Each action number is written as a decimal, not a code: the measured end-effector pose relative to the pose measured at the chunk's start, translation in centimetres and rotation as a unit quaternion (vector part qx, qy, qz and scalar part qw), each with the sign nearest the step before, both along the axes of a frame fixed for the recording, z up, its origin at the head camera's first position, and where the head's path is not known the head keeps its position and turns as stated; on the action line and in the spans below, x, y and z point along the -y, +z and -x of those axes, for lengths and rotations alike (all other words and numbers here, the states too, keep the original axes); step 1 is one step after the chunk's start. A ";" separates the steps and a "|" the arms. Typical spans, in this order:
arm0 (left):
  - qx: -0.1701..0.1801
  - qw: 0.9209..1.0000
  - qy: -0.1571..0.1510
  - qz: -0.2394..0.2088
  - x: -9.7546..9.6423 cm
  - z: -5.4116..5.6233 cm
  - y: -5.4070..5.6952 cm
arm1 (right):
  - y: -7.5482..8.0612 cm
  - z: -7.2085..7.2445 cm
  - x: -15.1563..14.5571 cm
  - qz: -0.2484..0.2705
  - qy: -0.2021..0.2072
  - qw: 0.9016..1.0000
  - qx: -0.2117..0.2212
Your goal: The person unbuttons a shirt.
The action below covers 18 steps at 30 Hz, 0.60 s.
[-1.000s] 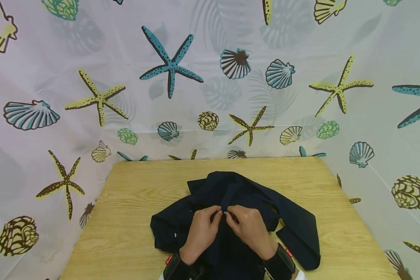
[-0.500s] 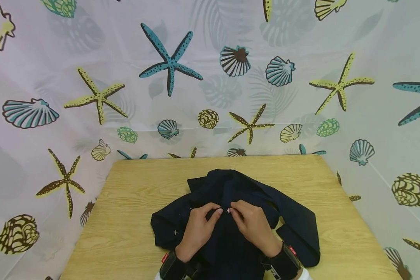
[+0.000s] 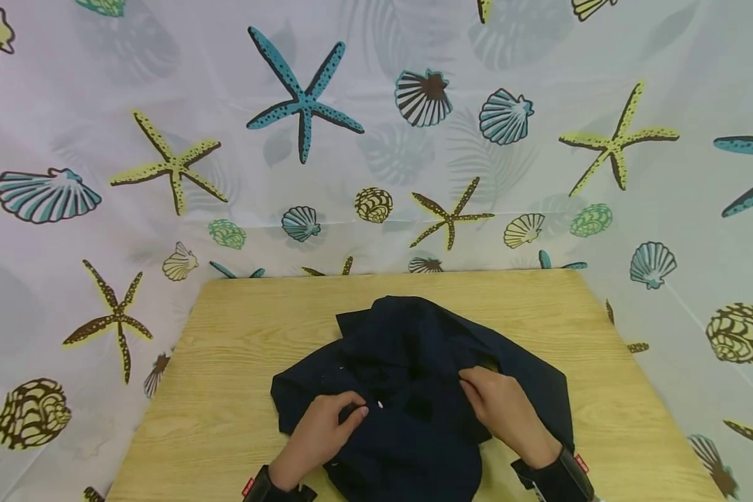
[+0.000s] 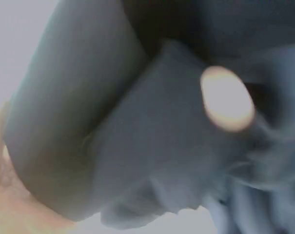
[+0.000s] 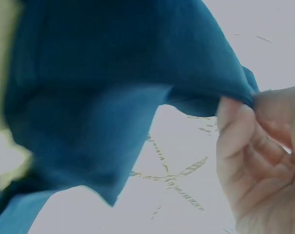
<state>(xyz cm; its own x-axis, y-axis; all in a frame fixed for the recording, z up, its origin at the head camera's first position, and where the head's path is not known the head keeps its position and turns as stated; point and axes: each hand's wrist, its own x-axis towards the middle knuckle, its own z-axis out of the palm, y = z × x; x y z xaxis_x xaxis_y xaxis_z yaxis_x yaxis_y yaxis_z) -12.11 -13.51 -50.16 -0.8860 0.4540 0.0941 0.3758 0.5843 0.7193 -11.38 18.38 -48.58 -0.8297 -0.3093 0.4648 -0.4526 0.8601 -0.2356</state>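
Note:
A dark navy shirt (image 3: 414, 432) lies rumpled on the table, its two front edges drawn apart. One small white button (image 3: 380, 404) shows on it, beside the left fingertips. My left hand (image 3: 316, 432) pinches cloth at the left front edge between thumb and forefinger. In the left wrist view the cloth (image 4: 142, 131) fills most of the frame and hides those fingertips. The right hand (image 3: 505, 411) grips the other front edge; in the right wrist view the thumb and fingers of that hand (image 5: 264, 146) pinch the lifted navy cloth (image 5: 103, 112).
The pale wooden table (image 3: 245, 335) reaches back to a white curtain (image 3: 376, 160) printed with starfish and shells. Part of the shirt (image 3: 539, 390) spreads to the right beneath my right forearm. Dark straps (image 3: 558, 477) sit on both wrists.
From close together at the shirt's middle, my hands have moved apart, left hand leftward and down, right hand rightward. The front edges have spread with them. The head view has tilted slightly down.

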 end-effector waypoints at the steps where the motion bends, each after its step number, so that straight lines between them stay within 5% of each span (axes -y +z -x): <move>1: 0.014 1.000 -0.012 0.019 0.2 -0.3 -0.6 | -0.5 -0.3 -0.3 -0.014 -0.005 1.000 0.022; 6: 0.058 0.995 -0.041 0.069 0.9 -1.5 -3.0 | -3.5 -0.7 -1.4 -0.064 -0.030 0.991 0.115; 12: 0.064 0.989 -0.048 0.122 0.3 -1.6 -5.3 | -6.0 -0.5 -1.3 -0.103 -0.024 0.978 0.179; 15: 0.074 0.986 -0.053 0.139 0.3 -1.6 -5.1 | -5.9 -0.2 -1.3 -0.100 -0.014 0.975 0.199; 18: 0.070 0.989 -0.044 0.119 0.8 -1.4 -3.0 | -4.2 0.3 -1.4 -0.090 -0.003 0.973 0.212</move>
<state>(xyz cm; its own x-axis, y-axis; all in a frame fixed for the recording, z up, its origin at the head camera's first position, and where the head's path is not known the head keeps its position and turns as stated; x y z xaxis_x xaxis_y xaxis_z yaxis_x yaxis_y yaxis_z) -10.71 -14.27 -53.14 -0.8384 0.5253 -0.1456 0.3397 0.7124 0.6141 -11.69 19.79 -52.73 -0.9371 -0.3486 0.0185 -0.3423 0.9070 -0.2455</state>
